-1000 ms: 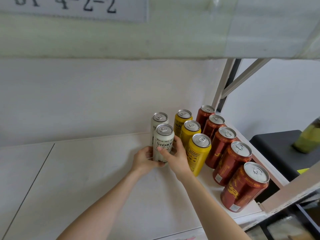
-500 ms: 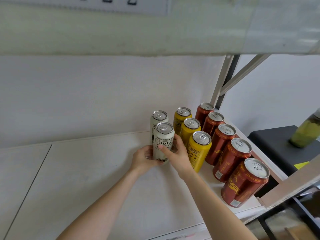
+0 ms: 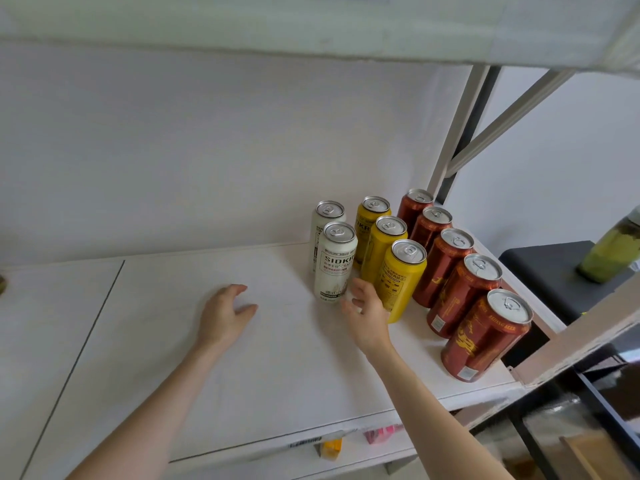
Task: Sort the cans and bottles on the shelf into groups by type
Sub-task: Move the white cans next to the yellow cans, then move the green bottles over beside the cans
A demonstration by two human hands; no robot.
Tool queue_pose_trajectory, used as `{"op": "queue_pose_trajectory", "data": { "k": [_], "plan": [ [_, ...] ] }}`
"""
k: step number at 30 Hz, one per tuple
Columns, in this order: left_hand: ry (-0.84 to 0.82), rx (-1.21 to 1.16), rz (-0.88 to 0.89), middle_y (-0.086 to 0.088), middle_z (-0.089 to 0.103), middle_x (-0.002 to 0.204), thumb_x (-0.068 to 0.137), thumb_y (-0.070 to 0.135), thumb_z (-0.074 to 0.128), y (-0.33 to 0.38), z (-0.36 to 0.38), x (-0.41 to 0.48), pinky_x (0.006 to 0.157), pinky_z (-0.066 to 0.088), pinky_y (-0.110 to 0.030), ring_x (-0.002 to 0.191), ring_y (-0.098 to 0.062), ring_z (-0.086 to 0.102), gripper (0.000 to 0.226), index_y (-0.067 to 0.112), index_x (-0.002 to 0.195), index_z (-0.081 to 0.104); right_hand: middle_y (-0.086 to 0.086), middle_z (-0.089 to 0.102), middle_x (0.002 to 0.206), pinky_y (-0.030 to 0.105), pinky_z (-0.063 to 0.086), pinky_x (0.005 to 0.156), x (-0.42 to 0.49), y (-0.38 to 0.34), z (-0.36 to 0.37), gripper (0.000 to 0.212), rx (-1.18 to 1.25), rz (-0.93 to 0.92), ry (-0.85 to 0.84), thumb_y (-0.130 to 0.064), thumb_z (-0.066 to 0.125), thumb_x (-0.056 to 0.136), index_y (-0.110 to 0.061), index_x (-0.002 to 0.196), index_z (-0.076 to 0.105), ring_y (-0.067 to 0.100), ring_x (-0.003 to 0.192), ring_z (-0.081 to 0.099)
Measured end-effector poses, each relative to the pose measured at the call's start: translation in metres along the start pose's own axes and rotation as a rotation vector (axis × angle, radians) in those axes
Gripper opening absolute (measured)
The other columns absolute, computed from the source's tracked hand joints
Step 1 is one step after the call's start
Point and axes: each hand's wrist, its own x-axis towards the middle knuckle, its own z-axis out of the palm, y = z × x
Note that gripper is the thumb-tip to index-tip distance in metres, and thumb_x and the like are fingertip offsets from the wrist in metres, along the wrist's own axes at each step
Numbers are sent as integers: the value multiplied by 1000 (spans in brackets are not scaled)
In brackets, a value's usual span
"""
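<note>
White cans (image 3: 334,268), yellow cans (image 3: 401,278), red cans (image 3: 460,289): rows, 12 to 2 o'clock. We log left hand (image 3: 223,313), right hand (image 3: 367,311) slack-fingered, empty. Grouping seemingly complete; next, check 9 o'clock for strays.

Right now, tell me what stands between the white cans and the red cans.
A row of three upright yellow cans; the head view shows it.

The place is looking like a stockroom or shop storage bay: a white shelf (image 3: 242,375) in a metal rack with a slanted brace (image 3: 512,112) is carrying cans (image 3: 457,292) standing in colour-matched rows, and small tags (image 3: 332,446) are hanging below its front edge.
</note>
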Motion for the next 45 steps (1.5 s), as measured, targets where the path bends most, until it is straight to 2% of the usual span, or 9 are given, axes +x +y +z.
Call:
{"op": "queue_pose_trajectory", "data": {
  "k": [4,9,14,18,21,28,32,37,45],
  "plan": [
    [16,237,64,-18,61,126,84,14,72,-18,-24,-33,100,42,-42,117,-37,55,45,3,126,60,9,51,140,33,41,99,-26,10,2,57,-288,-27,-119,-11,62,89,-14,142,41,26,128,48],
    [10,486,183,-15,59,133,86,19,69,-25,-39,-74,106,35,-51,124,-33,53,47,7,130,59,2,43,146,39,37,101,-62,10,6,60,-670,-108,-174,-22,56,89,-22,146,36,27,129,41],
    [72,581,258,-22,62,129,74,16,81,-29,-53,-116,99,38,-64,120,-41,58,48,5,119,67,-3,40,150,37,31,107,-104,10,11,60,-876,-212,-158,-30,52,90,-25,147,33,23,135,37],
    [77,622,276,-19,58,134,75,22,79,-39,-71,-155,102,36,-66,125,-38,54,50,9,122,65,-3,40,149,40,27,111,-141,8,15,59,-946,-301,-122,-34,52,92,-25,146,33,23,138,34],
    [49,667,275,-14,46,147,87,30,66,-48,-88,-189,110,24,-62,138,-34,40,51,15,135,56,-3,39,149,42,26,112,-172,4,22,58,-994,-339,-113,-34,50,92,-25,146,32,23,139,32],
    [9,735,231,-6,18,162,98,46,41,-78,-133,-253,118,6,-56,150,-26,11,58,27,151,28,-2,35,152,51,20,114,-238,-7,54,60,-1050,-362,-162,-32,51,90,-25,146,32,25,143,27],
    [5,772,213,-7,16,162,98,48,37,-97,-161,-274,117,3,-57,150,-26,9,58,29,151,27,1,34,153,53,20,114,-266,-19,78,60,-1067,-403,-168,-29,49,89,-24,146,32,26,143,26],
    [14,790,201,-10,26,159,95,47,46,-130,-203,-287,116,12,-61,149,-29,17,58,25,148,37,2,29,156,54,17,117,-296,-40,124,59,-1080,-451,-188,-33,47,94,-24,148,25,26,146,20],
    [-30,834,158,-9,12,163,98,48,38,-210,-298,-282,117,2,-58,151,-27,5,60,27,152,23,3,24,158,55,13,117,-340,-85,239,57,-1056,-475,-197,-33,46,97,-24,148,22,26,147,17]
  ]
}}
